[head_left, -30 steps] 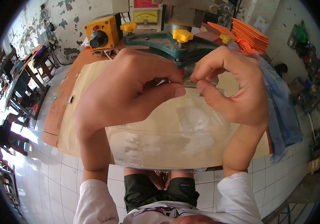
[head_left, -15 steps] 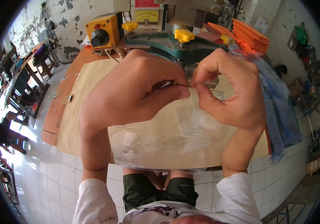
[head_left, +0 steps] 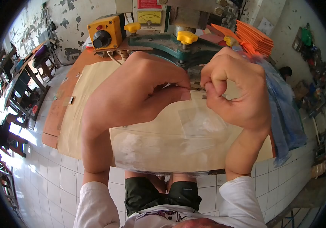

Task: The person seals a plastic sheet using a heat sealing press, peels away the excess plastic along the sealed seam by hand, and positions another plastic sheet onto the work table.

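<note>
My left hand [head_left: 132,91] is raised over the work table, thumb and fingers pressed together in a pinch. Close to its right, my right hand [head_left: 241,93] is also closed, its thumb tip against the curled forefinger. A narrow gap separates the two sets of fingertips. Whatever either pinch holds is too thin or hidden to make out. Below them, clear plastic film [head_left: 163,150] with glossy, whitish reflections covers the front of the tan table sheet [head_left: 72,125]. A squarish clear patch [head_left: 201,121] shows under my right hand.
Behind my hands stands a machine with a green metal frame [head_left: 159,43] and yellow knobs [head_left: 187,37]. A yellow control box [head_left: 106,32] sits at the back left. Orange sheets [head_left: 254,38] are stacked at the back right. Bluish plastic film [head_left: 284,110] drapes over the right edge.
My right hand has shifted slightly to the right and its fingers have curled tighter. The gap between the hands is wider. My left hand has barely moved.
</note>
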A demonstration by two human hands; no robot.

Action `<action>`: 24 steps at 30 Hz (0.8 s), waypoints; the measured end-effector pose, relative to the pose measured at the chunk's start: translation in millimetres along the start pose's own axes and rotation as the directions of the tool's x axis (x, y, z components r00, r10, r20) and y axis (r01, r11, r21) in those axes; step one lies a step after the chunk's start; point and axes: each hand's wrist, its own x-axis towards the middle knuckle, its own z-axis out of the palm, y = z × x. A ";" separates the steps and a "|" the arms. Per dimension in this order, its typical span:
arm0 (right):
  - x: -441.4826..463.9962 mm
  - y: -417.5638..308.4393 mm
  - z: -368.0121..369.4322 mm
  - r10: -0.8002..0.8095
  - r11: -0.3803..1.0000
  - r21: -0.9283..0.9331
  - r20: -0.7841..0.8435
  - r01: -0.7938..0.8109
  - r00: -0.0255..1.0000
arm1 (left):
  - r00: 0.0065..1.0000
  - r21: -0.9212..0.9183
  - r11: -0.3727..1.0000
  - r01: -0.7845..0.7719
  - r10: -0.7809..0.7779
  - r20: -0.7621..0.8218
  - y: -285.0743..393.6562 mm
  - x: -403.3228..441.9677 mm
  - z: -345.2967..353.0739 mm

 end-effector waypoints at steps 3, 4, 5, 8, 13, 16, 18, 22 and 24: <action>-2.6 2.3 -3.6 0.033 0.999 0.010 0.000 -0.033 0.999 | 1.000 -0.010 1.000 0.018 -0.018 0.003 1.4 -0.9 -1.3; -2.4 2.6 -3.6 0.033 0.999 0.009 0.000 -0.033 0.999 | 1.000 -0.023 0.999 0.027 -0.027 0.000 1.5 -1.0 -1.4; -2.1 2.9 -3.7 0.037 0.998 0.042 -0.004 -0.036 0.999 | 1.000 -0.023 0.999 0.026 -0.026 0.000 1.5 -0.7 -1.5; -1.7 1.1 -0.7 0.056 0.991 0.119 -0.005 -0.055 0.998 | 1.000 -0.014 1.000 0.022 -0.022 0.003 1.2 -0.6 -1.2; 0.3 -0.4 2.2 0.043 0.987 0.155 0.023 -0.047 0.999 | 1.000 -0.011 1.000 0.020 -0.020 0.015 0.2 -0.1 0.1; -0.3 -1.5 2.7 0.030 0.994 0.105 0.025 -0.032 0.999 | 1.000 -0.009 1.000 -0.003 0.004 0.017 -1.5 0.6 0.9; -0.6 -2.6 4.3 0.039 0.993 0.111 0.012 -0.040 0.999 | 1.000 -0.012 1.000 -0.002 0.002 0.016 -1.8 0.7 1.4; -0.9 -2.9 8.9 0.071 0.990 0.118 0.006 -0.071 0.997 | 1.000 -0.018 1.000 -0.007 0.007 0.014 -2.2 0.3 1.9; 0.4 -2.6 9.8 0.022 0.997 0.077 0.020 -0.023 1.000 | 1.000 -0.009 1.000 -0.014 0.014 0.012 -1.5 0.6 2.1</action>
